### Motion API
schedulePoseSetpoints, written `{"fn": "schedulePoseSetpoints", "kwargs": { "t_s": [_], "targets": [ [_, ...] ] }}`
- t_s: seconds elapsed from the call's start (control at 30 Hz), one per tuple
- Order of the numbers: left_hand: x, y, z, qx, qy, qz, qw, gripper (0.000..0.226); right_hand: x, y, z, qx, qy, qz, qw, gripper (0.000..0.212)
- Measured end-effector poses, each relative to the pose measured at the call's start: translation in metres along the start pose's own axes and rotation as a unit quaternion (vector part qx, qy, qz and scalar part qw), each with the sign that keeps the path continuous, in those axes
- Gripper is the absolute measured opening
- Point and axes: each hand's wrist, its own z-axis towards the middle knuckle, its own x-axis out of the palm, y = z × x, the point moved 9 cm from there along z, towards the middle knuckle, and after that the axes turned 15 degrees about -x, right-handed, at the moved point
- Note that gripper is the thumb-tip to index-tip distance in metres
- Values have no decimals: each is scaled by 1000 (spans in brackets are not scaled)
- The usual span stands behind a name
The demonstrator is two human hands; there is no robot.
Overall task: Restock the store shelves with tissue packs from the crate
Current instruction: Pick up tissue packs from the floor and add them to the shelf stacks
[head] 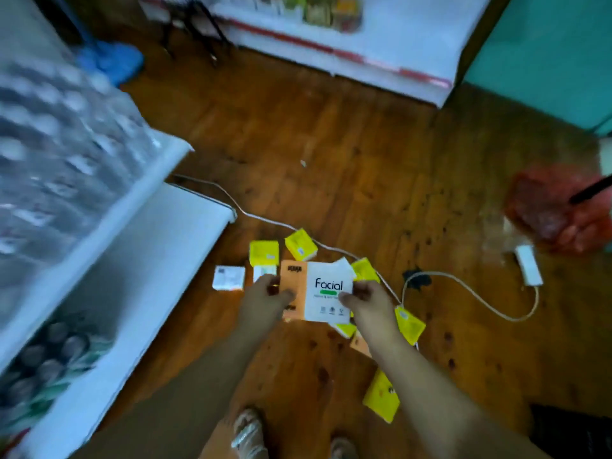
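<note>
I hold an orange-and-white tissue pack (323, 286) printed "Facial" over the wooden floor, low in the middle of the view. My left hand (265, 301) grips its orange left end. My right hand (366, 301) grips its white right edge. Several small yellow tissue packs lie scattered on the floor around it, for example one (300, 244) above and one (409, 324) to the right. A larger yellow pack (381, 397) lies near my feet. A white pack (229, 277) lies to the left. No crate is visible.
A white shelf unit (139, 260) stands at the left, with wrapped bottles above and cans below. Another white shelf with red trim (331, 51) stands at the back. A white cable (470, 293) with an adapter crosses the floor. A red bag (556, 213) lies at the right.
</note>
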Motion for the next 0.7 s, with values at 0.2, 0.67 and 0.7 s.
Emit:
{"fn": "schedulePoseSetpoints", "kwargs": {
  "t_s": [0.2,0.67,0.7],
  "targets": [
    [-123,-61,-113,83,-61,-125,987,35,37,181,-38,-154,100,0,983,23],
    [-422,80,-386,98,-366,-310,872,8,245,397,-341,-330,423,38,843,19],
    [-445,100,-406,92,-393,-317,858,13,265,402,-370,-335,446,41,829,19]
  ]
}}
